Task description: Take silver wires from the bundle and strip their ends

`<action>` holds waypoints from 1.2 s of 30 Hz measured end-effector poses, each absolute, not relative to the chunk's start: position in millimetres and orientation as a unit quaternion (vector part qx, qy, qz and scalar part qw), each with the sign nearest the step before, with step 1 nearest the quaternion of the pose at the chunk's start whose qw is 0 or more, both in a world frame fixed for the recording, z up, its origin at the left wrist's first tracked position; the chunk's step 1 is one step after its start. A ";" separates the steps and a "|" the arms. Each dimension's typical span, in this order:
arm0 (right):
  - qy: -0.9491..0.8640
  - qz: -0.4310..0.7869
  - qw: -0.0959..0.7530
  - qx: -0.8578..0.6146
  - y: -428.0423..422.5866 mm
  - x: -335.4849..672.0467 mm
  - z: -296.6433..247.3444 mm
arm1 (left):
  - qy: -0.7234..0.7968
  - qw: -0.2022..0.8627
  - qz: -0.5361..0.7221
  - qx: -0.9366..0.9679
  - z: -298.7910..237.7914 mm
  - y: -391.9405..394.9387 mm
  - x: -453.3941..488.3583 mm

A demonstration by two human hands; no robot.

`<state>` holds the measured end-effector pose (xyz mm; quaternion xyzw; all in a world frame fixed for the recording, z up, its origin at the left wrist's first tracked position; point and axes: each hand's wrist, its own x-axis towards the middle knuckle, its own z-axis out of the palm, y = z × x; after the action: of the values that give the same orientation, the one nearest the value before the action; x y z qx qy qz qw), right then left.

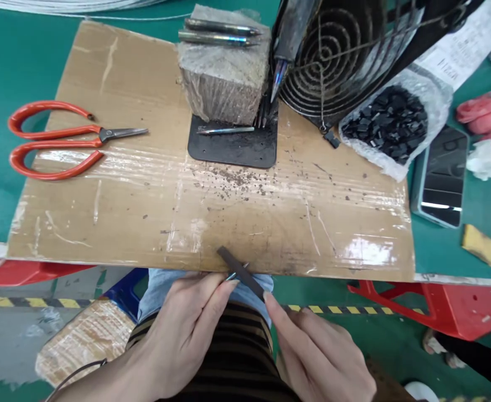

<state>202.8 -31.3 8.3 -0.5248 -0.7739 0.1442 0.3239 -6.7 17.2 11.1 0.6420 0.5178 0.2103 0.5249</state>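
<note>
My left hand [190, 321] is closed in a pinch around a thin metal soldering iron tip [232, 276], most of which my fingers hide. A flat dark file [242, 271] is held in my right hand [320, 346], its index finger stretched along the tool. The file lies slantwise across the soldering tip at the table's front edge, touching or nearly touching it. Similar soldering tips [222, 32] rest on a wrapped block [224, 84], and another tip [226, 130] lies on the black base plate [232, 152] in front of it.
Cardboard [115, 223] covers the table. Orange-handled scissors [61, 139] lie left. A soldering iron [287, 56] hangs before a round-grilled fan [324, 61]. Rightward are a bag of black parts [387, 123], a phone [442, 176] and a yellow sponge [480, 245]. Dark crumbs [239, 181] dot the cardboard.
</note>
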 end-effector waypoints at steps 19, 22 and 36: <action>-0.785 0.144 0.311 -0.517 -24.2 197.8 5.3 | 0.529 0.560 0.194 0.608 11.9 14.5 -9.9; -0.776 0.143 0.315 -0.528 -32.8 202.1 6.9 | 0.528 0.568 0.187 0.603 12.7 15.7 -9.1; -0.776 0.133 0.321 -0.527 -25.6 199.6 6.0 | 0.493 0.408 0.192 0.744 5.4 13.4 -11.2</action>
<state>199.6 -25.6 6.0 -0.5267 -0.7759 0.1326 0.3208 -11.2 13.4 5.4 0.7439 0.4930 0.1922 0.4082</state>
